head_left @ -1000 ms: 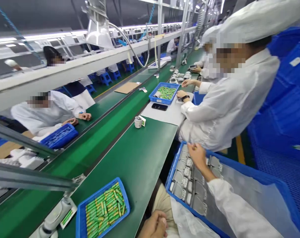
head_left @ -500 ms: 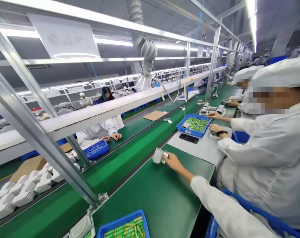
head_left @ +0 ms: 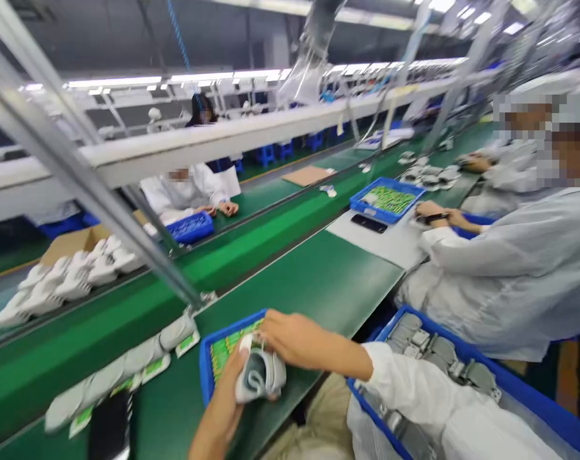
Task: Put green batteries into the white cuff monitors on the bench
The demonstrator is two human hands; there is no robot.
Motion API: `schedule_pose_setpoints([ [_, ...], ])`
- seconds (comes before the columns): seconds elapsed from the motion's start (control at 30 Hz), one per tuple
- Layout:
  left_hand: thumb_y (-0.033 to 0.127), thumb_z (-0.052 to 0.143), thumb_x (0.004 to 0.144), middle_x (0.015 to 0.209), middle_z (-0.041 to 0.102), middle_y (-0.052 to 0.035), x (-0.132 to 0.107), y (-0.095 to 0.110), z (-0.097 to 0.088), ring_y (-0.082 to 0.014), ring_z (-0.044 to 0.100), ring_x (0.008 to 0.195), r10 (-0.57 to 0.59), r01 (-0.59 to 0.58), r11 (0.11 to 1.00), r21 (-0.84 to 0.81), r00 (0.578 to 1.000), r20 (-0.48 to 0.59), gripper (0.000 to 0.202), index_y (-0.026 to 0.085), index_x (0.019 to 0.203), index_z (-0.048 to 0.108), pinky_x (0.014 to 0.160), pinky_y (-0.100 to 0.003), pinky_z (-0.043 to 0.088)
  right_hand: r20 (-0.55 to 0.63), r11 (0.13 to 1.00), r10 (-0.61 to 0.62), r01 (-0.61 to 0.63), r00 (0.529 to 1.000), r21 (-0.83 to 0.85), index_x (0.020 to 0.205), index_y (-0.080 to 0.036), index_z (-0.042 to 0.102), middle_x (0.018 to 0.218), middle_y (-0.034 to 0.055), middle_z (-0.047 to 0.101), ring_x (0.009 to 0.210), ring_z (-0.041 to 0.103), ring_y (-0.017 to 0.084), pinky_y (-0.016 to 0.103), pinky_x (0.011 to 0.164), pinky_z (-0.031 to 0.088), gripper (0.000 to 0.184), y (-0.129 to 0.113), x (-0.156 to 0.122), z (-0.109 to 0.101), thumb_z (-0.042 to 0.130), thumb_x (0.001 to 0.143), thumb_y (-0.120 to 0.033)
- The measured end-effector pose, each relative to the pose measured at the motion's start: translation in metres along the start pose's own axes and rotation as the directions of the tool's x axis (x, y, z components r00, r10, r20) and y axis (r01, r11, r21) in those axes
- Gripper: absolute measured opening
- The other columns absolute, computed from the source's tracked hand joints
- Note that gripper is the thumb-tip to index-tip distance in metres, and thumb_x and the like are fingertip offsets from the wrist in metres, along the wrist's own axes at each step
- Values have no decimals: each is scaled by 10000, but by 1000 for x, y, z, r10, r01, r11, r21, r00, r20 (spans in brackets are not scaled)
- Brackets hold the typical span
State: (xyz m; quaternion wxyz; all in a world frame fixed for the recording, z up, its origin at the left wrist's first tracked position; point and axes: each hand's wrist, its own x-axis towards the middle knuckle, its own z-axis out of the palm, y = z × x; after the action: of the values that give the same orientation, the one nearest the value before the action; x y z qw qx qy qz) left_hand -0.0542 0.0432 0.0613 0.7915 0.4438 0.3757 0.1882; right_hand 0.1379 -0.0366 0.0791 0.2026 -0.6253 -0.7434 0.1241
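My left hand (head_left: 225,393) is closed around the side of a wrist blood pressure monitor (head_left: 261,377) with a white body and a curled grey cuff. Bent over the top of the same monitor, the fingers of my right hand (head_left: 290,337) grip its upper edge; the fingertips are partly hidden. Just behind the monitor, a blue tray (head_left: 204,367) of green batteries (head_left: 223,351) sits on the green bench, partly covered by both hands. Left of the tray stands a row of similar grey-white monitors (head_left: 122,370) with green showing at their open sides.
A dark phone (head_left: 110,425) lies at front left. Beside my right forearm is a blue bin (head_left: 462,338) of grey units. The green conveyor (head_left: 251,236) runs behind the bench. At right a co-worker (head_left: 491,255) sits near another battery tray (head_left: 386,198). A metal post (head_left: 127,217) slants at left.
My right hand has come back from the far bench toward me with the monitor. My left hand has entered view and holds it too. The camera has tilted down.
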Motion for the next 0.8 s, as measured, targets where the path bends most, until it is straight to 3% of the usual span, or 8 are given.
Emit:
schedule_pose_setpoints([
  [0.13,640,799,852,1200,752,-144,-12,8,-11,-288,741,916,107,-107,994,36,994,0,736,176,1402,644,578,-305,612,117,996,12,-1,993,-94,1146,-124,669,1097,139,702,895,687,233,319,747,508,335,-10,13,7,379,1181,-288],
  [0.27,687,719,901,983,749,-112,-14,7,-24,-252,719,782,84,-92,983,162,995,52,780,185,1475,555,444,-239,538,184,994,-15,34,983,-100,1126,-128,672,1067,129,708,896,690,240,318,749,494,309,-16,23,8,394,1171,-255],
  [0.53,739,637,931,889,721,-94,-2,-1,-29,-188,628,645,102,-131,947,292,988,114,898,158,1598,481,407,-213,449,162,993,-74,87,984,-76,1207,-129,674,1085,135,733,912,708,248,320,747,495,293,-6,24,13,403,1157,-229],
  [0.67,776,664,892,829,696,-86,8,15,-30,-156,555,574,91,-160,894,419,980,179,960,122,1582,528,394,-218,399,195,985,-123,143,973,-92,1267,-140,661,1145,132,756,888,729,238,311,699,479,277,5,29,10,428,1154,-238],
  [0.8,785,673,880,721,632,-37,26,37,-42,-91,401,474,12,-158,825,542,964,264,944,118,1543,593,389,-216,329,273,960,-94,160,957,-231,1231,-125,678,1145,147,760,880,744,257,322,682,470,342,10,38,8,382,1178,-288],
])
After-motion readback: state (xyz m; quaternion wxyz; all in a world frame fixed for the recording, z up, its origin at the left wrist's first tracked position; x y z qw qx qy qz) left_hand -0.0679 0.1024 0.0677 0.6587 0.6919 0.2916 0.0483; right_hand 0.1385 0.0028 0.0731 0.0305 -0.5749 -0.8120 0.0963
